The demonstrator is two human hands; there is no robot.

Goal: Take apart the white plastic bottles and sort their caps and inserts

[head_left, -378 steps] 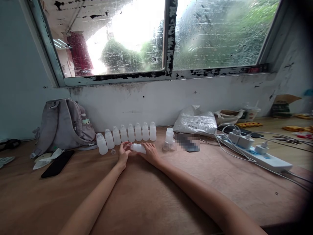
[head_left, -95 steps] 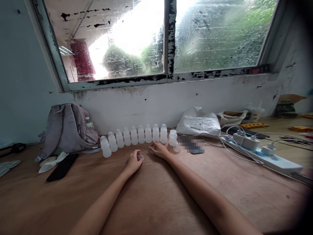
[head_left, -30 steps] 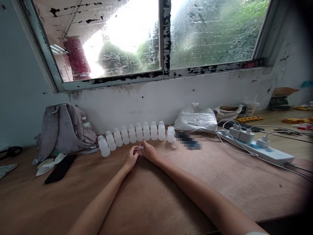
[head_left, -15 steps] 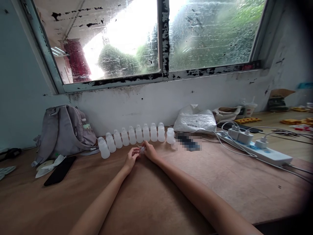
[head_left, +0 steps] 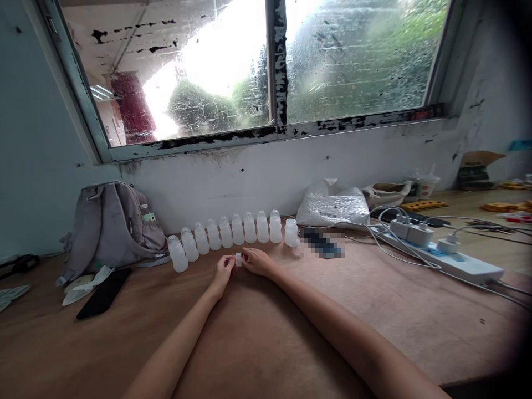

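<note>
My left hand (head_left: 223, 272) and my right hand (head_left: 256, 261) meet just above the table, fingers closed. Between their fingertips is a small whitish translucent bottle part (head_left: 238, 259), too small to make out fully; each hand pinches it from its own side. Behind them several frosted baby bottles (head_left: 237, 229) stand upright in a curved row, with clear domed tops. At the row's right end one bottle (head_left: 291, 233) has no dome on it. A small clear piece (head_left: 297, 249), likely a dome cap, lies beside its base.
A grey backpack (head_left: 112, 221) leans against the wall at left, near a black phone (head_left: 103, 293) and white wrappings (head_left: 87, 287). To the right are a pixelated dark item (head_left: 322, 243), a silvery plastic bag (head_left: 332, 205) and a power strip (head_left: 469, 269) with chargers and loose cables.
My hands have drawn slightly apart and the right hand has come down and right. The small translucent part between them has turned and shows more plainly. The bottles stay put.
</note>
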